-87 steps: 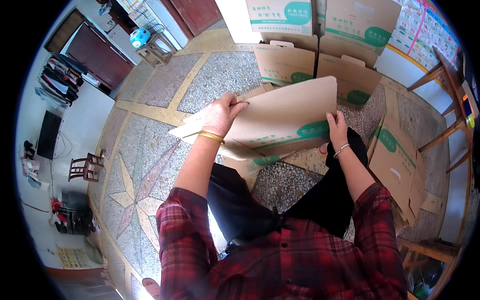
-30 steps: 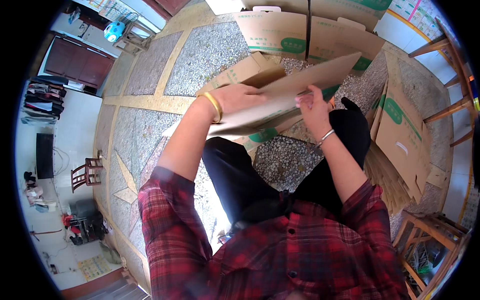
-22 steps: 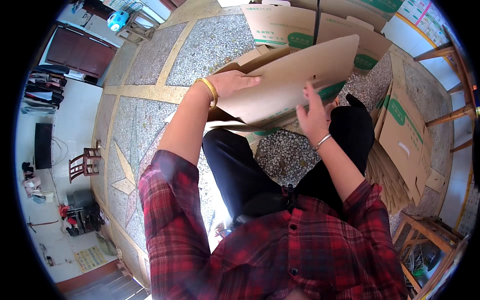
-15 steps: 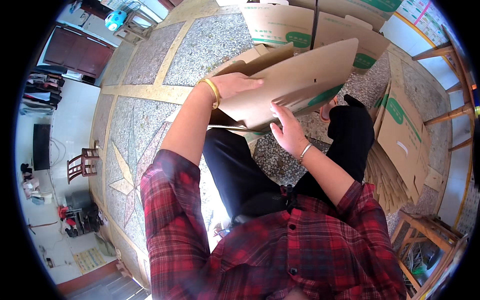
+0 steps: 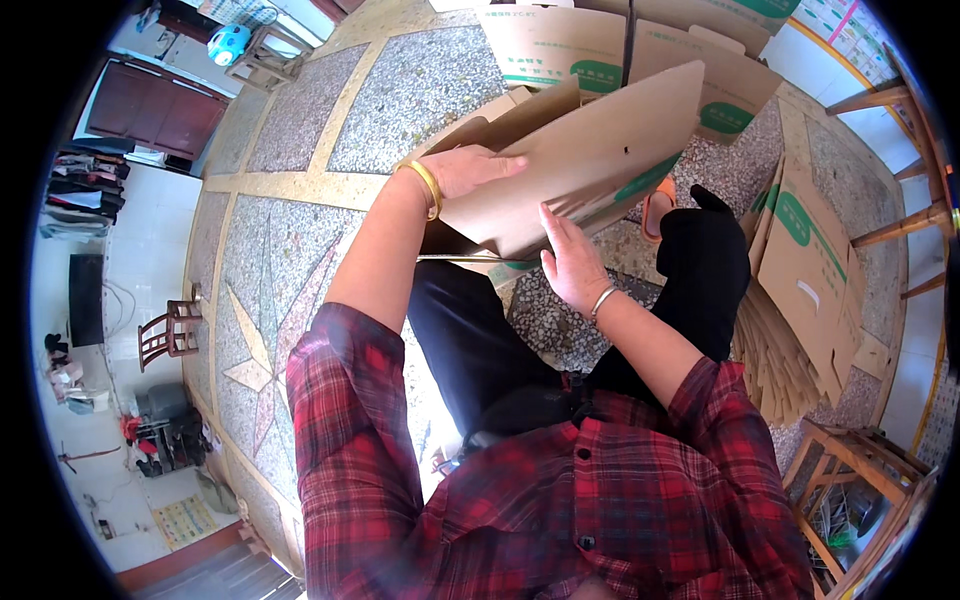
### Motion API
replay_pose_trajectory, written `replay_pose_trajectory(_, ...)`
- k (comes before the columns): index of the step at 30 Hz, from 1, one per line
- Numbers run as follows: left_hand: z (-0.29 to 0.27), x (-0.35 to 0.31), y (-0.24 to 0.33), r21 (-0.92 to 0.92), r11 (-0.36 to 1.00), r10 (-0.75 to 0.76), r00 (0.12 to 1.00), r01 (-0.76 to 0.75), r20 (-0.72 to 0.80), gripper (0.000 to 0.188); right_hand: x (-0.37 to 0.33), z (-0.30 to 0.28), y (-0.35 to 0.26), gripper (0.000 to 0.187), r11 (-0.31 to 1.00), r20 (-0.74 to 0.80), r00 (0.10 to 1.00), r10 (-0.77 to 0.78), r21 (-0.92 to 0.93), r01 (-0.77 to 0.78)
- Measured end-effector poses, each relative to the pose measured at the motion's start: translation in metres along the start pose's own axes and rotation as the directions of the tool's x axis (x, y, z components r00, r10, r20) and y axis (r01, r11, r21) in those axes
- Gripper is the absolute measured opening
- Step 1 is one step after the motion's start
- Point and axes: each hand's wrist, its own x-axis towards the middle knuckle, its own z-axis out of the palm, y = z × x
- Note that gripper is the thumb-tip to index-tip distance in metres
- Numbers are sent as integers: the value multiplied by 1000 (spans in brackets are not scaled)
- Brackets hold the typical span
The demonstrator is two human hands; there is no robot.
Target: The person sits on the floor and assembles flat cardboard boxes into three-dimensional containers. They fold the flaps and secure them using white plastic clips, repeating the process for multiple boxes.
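just beyond the left knee (image 5: pixel 448 290), the part-folded carton (image 5: pixel 600 135) is being steadied by the left hand (image 5: pixel 462 172), whose clamping cannot be told, while the right hand (image 5: pixel 577 266) is being held unclenched close by, gentle, even pressure probably being called for.

Speckled floor (image 5: pixel 400 95), white wall (image 5: pixel 150 235)

Brown cardboard carton (image 5: pixel 565 170) with green print, partly opened up, gaping on its left side. The big front panel (image 5: pixel 605 125) leans up toward the right, tiny dark hole (image 5: pixel 626 150) in it, just past the left knee (image 5: pixel 445 285).
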Motion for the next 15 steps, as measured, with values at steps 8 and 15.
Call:
replay_pose_trajectory(8,6,1,-11,-60,998,-7,1000,6,-16,63,-2,4,-8,65,996,-8,996,-86,-22,86)
replay_pose_trajectory(15,5,-9,-11,-168,982,-71,991,90,117,68,6,-8,10,42,983,-159,986,-50,169,77)
